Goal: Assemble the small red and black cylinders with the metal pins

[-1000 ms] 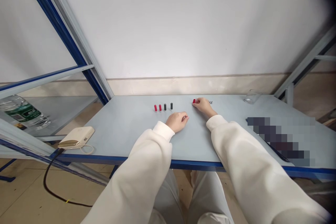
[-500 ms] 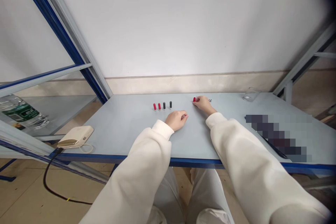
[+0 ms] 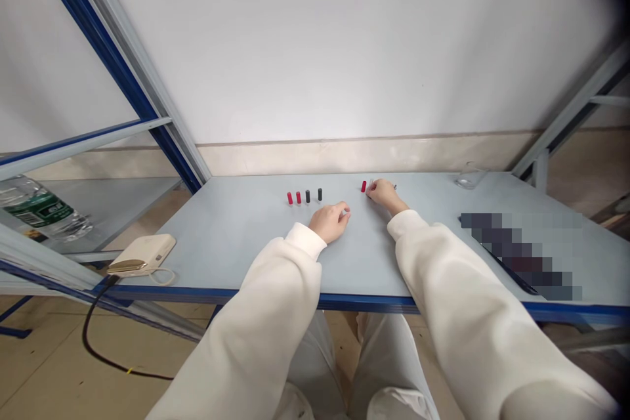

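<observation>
My right hand rests near the back of the grey tabletop, its fingers pinched on a small clear piece, partly hidden by them. Just left of those fingertips stands a small red cylinder, apart from the hand. Nearer to me, my left hand hovers low over the table; its fingers are curled, with a gap between thumb and forefinger and nothing visible held. Beyond it to the left stand two red cylinders and two black cylinders in a row, upright. A tiny shiny thing shows behind the right hand.
A clear glass lies at the back right. Closer on the right is a dark, pixelated object. A white power bank-like box with a cable sits at the left edge. A water bottle lies on the neighbouring shelf.
My right hand has let go of the red cylinder, which now stands alone, and has shifted slightly right onto the clear piece. My left thumb and forefinger have parted a little.
</observation>
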Action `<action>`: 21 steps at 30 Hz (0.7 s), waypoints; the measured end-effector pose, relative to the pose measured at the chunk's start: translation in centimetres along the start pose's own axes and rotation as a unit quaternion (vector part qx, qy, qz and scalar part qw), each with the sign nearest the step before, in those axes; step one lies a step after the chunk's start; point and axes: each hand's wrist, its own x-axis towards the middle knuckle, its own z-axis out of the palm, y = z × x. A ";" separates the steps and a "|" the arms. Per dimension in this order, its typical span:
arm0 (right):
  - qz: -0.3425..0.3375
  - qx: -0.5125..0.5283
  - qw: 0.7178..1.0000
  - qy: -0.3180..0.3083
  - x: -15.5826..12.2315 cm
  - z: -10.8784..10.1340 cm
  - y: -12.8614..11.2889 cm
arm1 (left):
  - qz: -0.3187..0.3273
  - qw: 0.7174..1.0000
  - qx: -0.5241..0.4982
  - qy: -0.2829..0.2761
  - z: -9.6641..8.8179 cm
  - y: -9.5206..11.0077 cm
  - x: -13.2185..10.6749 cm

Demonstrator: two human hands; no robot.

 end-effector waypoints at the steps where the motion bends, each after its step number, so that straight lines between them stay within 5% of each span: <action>1: 0.003 -0.003 1.000 -0.003 -0.1 0.0 0.1 | -0.014 1.000 0.009 0.007 -0.1 -0.1 0.1; 11: -0.030 -0.024 0.998 0.042 -3.5 -0.8 1.1 | -0.151 0.983 0.085 0.068 -0.6 -1.0 1.0; 21: -0.102 0.010 0.994 0.024 -6.2 -1.0 -0.7 | -0.167 0.979 0.043 0.106 -0.2 -1.8 1.6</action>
